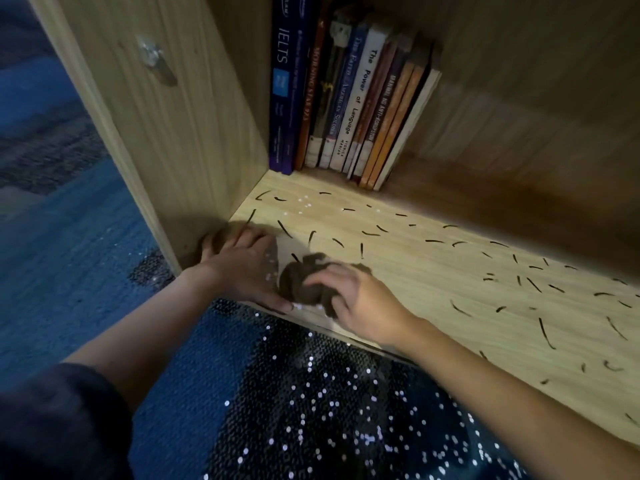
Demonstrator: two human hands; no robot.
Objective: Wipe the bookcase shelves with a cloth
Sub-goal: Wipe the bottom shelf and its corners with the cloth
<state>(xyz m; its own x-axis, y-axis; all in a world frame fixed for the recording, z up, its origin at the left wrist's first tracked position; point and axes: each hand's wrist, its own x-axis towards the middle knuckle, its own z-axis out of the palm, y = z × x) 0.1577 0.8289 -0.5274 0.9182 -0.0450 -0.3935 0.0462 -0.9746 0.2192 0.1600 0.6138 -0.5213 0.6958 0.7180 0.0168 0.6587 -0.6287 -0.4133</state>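
Observation:
A light wooden bookcase shelf (pixel 433 271) runs from the centre to the right edge, strewn with many short dark strands and a few white specks. My right hand (pixel 360 299) grips a bunched dark brown cloth (pixel 304 282) on the shelf near its front left corner. Beside the cloth, my left hand (pixel 242 265) lies with its fingers straight at the shelf's front edge, its palm side turned toward the cloth. Its fingertips reach the base of the side panel.
A row of upright books (pixel 349 98) stands at the back left of the shelf. The bookcase's side panel (pixel 166 126) rises on the left. A blue carpet (pixel 69 254) lies below, with small white specks scattered in front of the shelf.

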